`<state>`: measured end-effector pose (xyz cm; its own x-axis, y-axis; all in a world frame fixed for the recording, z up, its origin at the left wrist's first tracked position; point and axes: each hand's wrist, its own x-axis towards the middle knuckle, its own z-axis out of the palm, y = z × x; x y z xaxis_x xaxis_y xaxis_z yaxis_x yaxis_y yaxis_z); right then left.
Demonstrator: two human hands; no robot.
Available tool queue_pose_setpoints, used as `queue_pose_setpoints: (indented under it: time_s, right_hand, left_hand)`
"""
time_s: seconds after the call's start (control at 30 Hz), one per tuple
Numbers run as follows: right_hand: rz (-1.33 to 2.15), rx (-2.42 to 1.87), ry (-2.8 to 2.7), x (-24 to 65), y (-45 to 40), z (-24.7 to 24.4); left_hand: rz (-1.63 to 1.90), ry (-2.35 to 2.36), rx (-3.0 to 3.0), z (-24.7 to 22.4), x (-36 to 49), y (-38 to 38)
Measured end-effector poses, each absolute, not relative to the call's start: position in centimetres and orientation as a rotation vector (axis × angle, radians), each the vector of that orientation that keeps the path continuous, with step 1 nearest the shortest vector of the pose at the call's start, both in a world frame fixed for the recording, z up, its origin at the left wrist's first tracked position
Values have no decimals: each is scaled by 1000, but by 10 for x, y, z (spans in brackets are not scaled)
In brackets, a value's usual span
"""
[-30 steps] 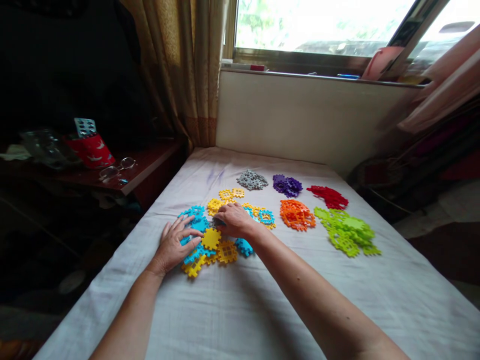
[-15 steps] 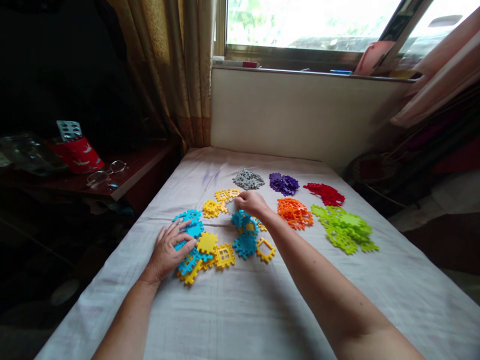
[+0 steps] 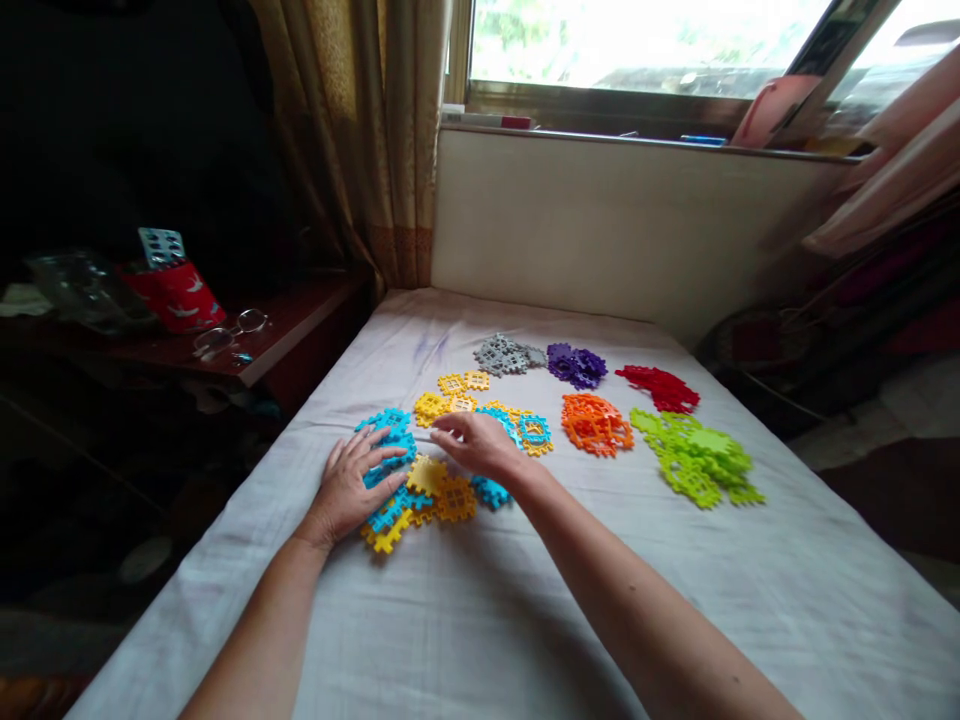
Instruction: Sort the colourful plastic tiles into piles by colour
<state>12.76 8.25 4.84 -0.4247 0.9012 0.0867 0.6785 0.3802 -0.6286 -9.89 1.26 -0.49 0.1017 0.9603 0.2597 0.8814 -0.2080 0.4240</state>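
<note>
My left hand (image 3: 352, 492) rests with fingers spread on a pile of blue pieces (image 3: 394, 450). Beside it, a solid yellow piece (image 3: 427, 475) and a yellow window piece (image 3: 456, 498) lie on more yellow pieces. My right hand (image 3: 476, 442) hovers over the middle, its fingers bent and thumb apart, with nothing visible between them. Under and beyond it are blue pieces, one of them (image 3: 535, 431) on a yellow piece. Further back are yellow pieces (image 3: 452, 384).
Piles in grey (image 3: 504, 355), purple (image 3: 576, 366), red (image 3: 660, 388), orange (image 3: 596, 425) and lime green (image 3: 699, 455) lie on the sheet (image 3: 420, 640). Left, a dark table (image 3: 300, 315) holds glasses (image 3: 231, 335) and a red container (image 3: 184, 297).
My right hand has moved left and nearer, and its fingers have opened. A grey piece now lies at the right of the grey pile. The view has shifted slightly.
</note>
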Motion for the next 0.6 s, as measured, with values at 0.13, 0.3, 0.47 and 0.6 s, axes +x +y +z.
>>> queue_pose_setpoints:
  time_s: [0.13,0.3,0.47,0.6]
  right_hand:
    - [522,-1208,-2571,109,44,51]
    - [470,-1311,-2547,125,32,52]
    - [476,-1594,-2491,126,36,55]
    - [579,-1654,-2425,104,43,55]
  left_hand:
    - [722,1874,2206,-6,-100,14]
    - [755,1872,2239,-8,-100,15]
    - [766,1876,2236,-9,-99,16]
    - [753,1884,2225,-10,-100,17]
